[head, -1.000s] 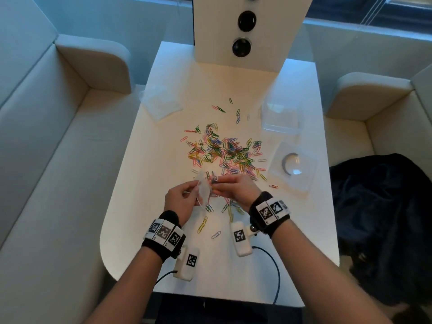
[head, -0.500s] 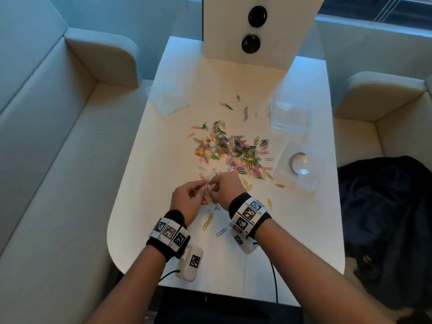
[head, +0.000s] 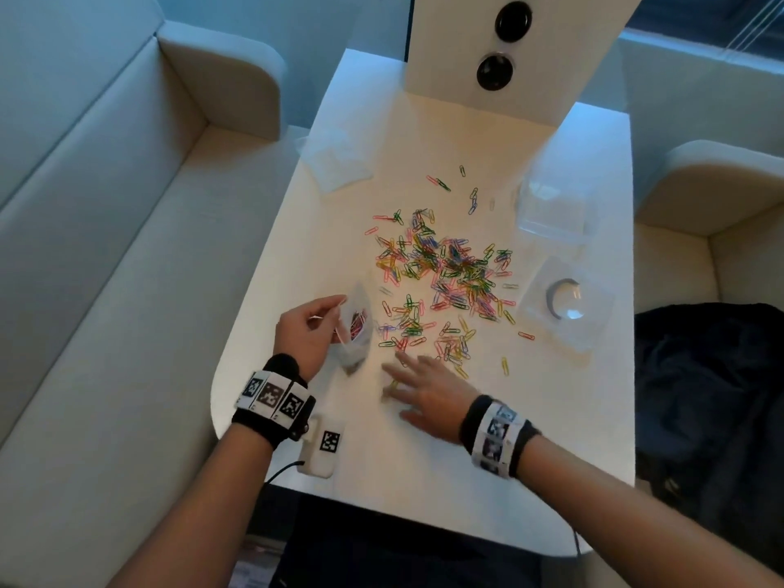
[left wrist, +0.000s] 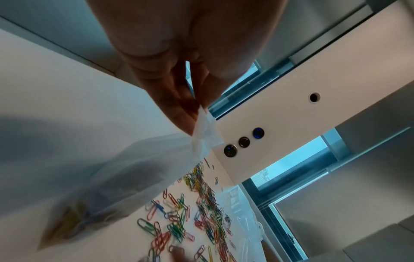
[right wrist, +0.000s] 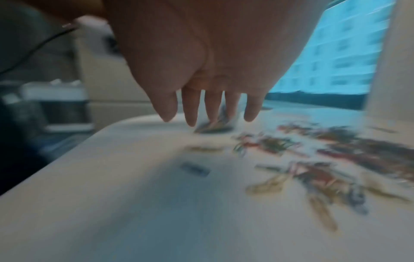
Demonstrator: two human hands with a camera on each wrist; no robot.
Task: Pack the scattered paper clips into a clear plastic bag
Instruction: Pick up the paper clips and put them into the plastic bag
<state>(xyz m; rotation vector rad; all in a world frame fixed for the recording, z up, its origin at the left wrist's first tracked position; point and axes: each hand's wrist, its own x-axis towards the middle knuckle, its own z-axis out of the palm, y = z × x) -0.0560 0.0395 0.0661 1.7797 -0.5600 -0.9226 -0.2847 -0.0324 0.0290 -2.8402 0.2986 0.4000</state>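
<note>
A heap of coloured paper clips (head: 441, 273) lies spread over the middle of the white table (head: 424, 481). My left hand (head: 307, 331) pinches the top edge of a small clear plastic bag (head: 355, 328), which hangs at the table's left with several clips inside; the left wrist view shows the bag (left wrist: 139, 177) pinched by my fingertips (left wrist: 190, 122). My right hand (head: 418, 390) is spread flat and open just above the table, near a few stray clips (head: 456, 352). In the blurred right wrist view its fingers (right wrist: 211, 108) are straight and hold nothing.
A second clear bag (head: 337, 157) lies at the table's far left. At the right lie a clear plastic box (head: 551, 205) and a clear lid (head: 566, 301) with a ring. A white upright panel (head: 500, 48) stands at the back. Sofas flank the table; dark clothing (head: 712, 396) lies right.
My hands have parted: the right let go of the bag and dropped open toward the table, while the left carried the bag off to the left.
</note>
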